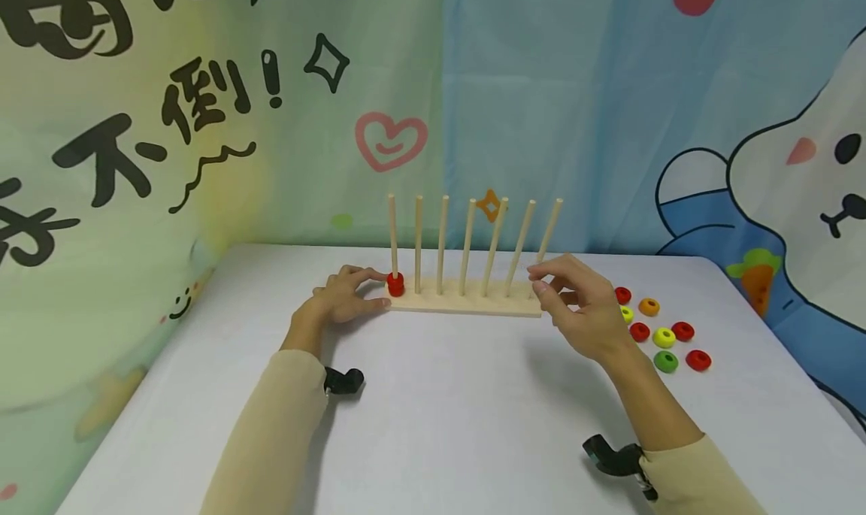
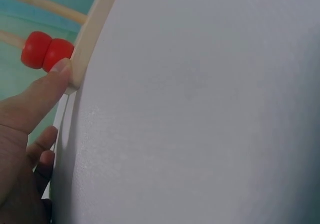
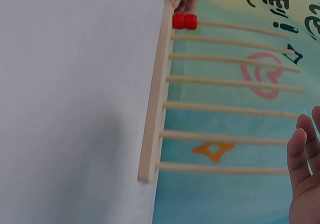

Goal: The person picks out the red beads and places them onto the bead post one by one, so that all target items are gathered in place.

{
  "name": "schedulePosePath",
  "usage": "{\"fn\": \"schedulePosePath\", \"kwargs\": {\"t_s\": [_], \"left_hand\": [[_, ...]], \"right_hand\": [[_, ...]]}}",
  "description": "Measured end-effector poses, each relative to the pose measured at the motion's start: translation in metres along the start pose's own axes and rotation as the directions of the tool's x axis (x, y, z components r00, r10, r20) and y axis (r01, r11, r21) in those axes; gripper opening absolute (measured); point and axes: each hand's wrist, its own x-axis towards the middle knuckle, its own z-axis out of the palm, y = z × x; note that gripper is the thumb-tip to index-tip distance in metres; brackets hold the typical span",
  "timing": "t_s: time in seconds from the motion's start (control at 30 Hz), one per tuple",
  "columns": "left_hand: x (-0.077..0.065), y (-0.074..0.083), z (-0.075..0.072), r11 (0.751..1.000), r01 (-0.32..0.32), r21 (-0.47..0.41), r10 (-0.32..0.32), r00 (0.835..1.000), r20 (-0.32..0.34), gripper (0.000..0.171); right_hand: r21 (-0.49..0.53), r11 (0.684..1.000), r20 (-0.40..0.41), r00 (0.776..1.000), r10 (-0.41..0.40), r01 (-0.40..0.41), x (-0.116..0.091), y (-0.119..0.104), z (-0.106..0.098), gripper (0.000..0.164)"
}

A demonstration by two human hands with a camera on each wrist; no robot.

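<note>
A wooden peg rack with a row of several upright pegs stands toward the back of the table. Two red beads are stacked on its leftmost peg, down at the base. My left hand grips that left end of the rack, thumb at the front edge beside the lower bead and index finger reaching behind. By the rightmost peg is my right hand, raised, fingers loosely bent. Nothing shows between the right fingertips, which in the right wrist view lie near the peg tops.
Loose beads lie to the right of my right hand: several red ones, an orange one, yellow ones and a green one. The white table ends at a printed curtain behind the rack.
</note>
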Motion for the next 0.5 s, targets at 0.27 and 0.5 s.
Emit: {"fn": "schedulePosePath", "kwargs": {"t_s": [0.27,0.5], "left_hand": [[-0.004,0.001,0.004,1.000,0.008,-0.024,-0.008,1.000,0.003,0.057],[-0.004,0.003,0.000,1.000,-0.002,-0.012,0.002,1.000,-0.009,0.058]], "right_hand": [[-0.073,0.997,0.011,1.000,0.019,-0.018,-0.013,0.002,-0.023,0.029],[-0.121,0.992,0.021,0.999,0.024,-0.021,-0.018,0.008,-0.039,0.032]]}}
